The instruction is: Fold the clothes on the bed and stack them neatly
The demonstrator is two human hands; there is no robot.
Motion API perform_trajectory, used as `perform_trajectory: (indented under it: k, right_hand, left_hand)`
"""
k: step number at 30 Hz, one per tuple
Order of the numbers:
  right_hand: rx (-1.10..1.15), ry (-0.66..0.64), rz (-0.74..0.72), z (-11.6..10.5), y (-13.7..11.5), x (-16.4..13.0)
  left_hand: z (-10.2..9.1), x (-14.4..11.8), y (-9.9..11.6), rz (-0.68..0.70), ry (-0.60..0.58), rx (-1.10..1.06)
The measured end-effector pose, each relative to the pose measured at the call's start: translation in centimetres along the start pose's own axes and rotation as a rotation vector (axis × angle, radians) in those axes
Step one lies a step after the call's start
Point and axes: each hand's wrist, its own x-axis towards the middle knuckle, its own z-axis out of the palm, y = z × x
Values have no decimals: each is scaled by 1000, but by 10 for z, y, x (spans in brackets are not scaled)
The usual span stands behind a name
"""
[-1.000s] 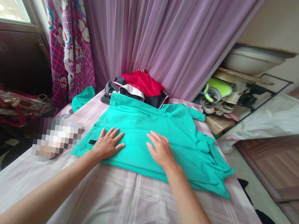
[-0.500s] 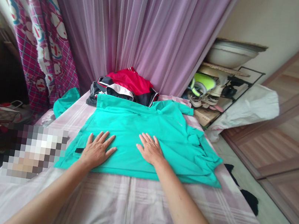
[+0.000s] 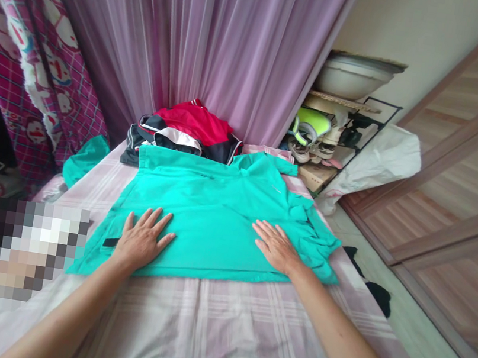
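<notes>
A turquoise jacket point(image 3: 209, 222) lies spread across the bed, its near edge towards me and some creases at its right end. My left hand point(image 3: 144, 239) rests flat on the jacket's left part, fingers spread, beside a small black tab point(image 3: 111, 242). On the right part, my right hand point(image 3: 276, 247) lies palm down with its fingers stretched out to the left. Neither hand grips the fabric. One short turquoise sleeve-like piece point(image 3: 283, 166) sticks out at the far right.
Behind the jacket sits a pile of red and dark clothes point(image 3: 197, 124) against the purple curtain point(image 3: 242, 36). More turquoise cloth point(image 3: 86, 162) hangs at the bed's left edge. A shoe rack point(image 3: 360, 149) with a white basin point(image 3: 355, 79) stands beyond the right corner. Plaid bedding point(image 3: 198, 334) covers the bed.
My right hand has slid to the right over the jacket, and the fabric around it looks smoother. My left hand stays on the same part. The view has shifted slightly.
</notes>
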Motion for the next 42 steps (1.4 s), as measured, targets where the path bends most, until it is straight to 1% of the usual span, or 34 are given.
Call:
perform_trajectory:
  k: [4, 7, 9, 11, 14, 16, 19, 22, 24, 27, 29, 31, 33, 35, 37, 40, 42]
  right_hand:
    - [-83, 54, 122, -3, 36, -15]
    - [-95, 110, 222, -7, 47, -21]
    - [-75, 165, 238, -7, 47, -25]
    - [-68, 183, 225, -3, 45, -31]
    - [-88, 130, 223, 4, 44, -38]
    - [-99, 120, 242, 6, 44, -40]
    - [-64, 156, 242, -1, 41, -37]
    - [35, 187, 204, -16, 36, -35]
    - [87, 161, 241, -26, 34, -37]
    - [89, 56, 312, -37, 36, -43]
    - [61, -1, 327, -39, 38, -47]
    - [38, -28, 348, -38, 38, -49]
    - [21, -21, 362, -35, 37, -49]
    - [-4, 21, 372, -31, 35, -48]
    - [-43, 48, 417, -27, 33, -47]
    - [-104, 18, 522, -23, 34, -46]
    - [-126, -6, 563, -22, 36, -45]
  left_hand:
    - [1, 0, -1, 9, 12, -3]
    - [-1, 0, 0, 8, 16, -7]
    - [-3, 1, 1, 1, 4, -9]
    - [-6, 1, 2, -5, -14, -6]
    - [-9, 1, 4, -9, -40, 4]
    - [-9, 0, 5, -10, -42, 7]
    - [-11, 0, 6, -17, -35, 6]
    - [-16, 0, 10, -38, -76, 23]
    - [-19, 0, 13, -54, -106, 50]
    - [-23, 0, 16, -66, -125, 94]
    - [-24, 0, 17, -64, -129, 112]
    - [-24, 0, 16, -60, -129, 117]
    - [-23, 0, 15, -57, -128, 113]
    - [-22, 0, 14, -56, -125, 109]
    - [-21, 0, 14, -59, -119, 107]
    - [-21, 0, 14, -66, -121, 103]
    - [-21, 0, 14, -66, -120, 99]
